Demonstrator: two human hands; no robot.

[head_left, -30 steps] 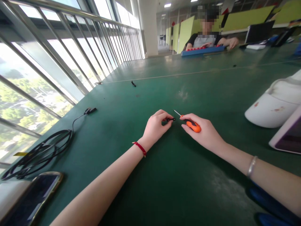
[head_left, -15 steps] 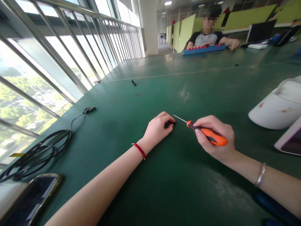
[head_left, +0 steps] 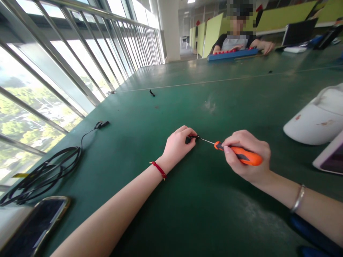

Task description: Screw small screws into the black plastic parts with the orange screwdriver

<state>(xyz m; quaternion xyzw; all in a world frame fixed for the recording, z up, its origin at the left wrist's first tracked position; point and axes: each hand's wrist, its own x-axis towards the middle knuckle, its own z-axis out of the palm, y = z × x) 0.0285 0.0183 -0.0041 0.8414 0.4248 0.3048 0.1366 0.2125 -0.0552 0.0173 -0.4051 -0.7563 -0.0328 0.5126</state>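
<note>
Resting on the green table (head_left: 171, 200), my left hand (head_left: 180, 143) pinches a small black part (head_left: 189, 139) between thumb and fingers. The part is mostly covered, and its kind cannot be made out. My right hand (head_left: 248, 151) is closed around the orange and dark handle of a screwdriver (head_left: 250, 157). Its thin metal shaft points left, and the tip meets the end of the black part beside my left fingertips. Whether the tip sits inside the part is too small to tell.
A coiled black cable (head_left: 53, 171) and a phone (head_left: 34, 225) lie on the left. At right are a white container (head_left: 313, 121) and a pale-edged device (head_left: 332, 157). Another small black piece (head_left: 152, 93) lies farther back. Across the table, a person sits behind a blue tray (head_left: 233, 54).
The screwdriver tip has come down from above the black part to its end. My right hand has shifted slightly right. My left hand still pinches the part, now turned slightly.
</note>
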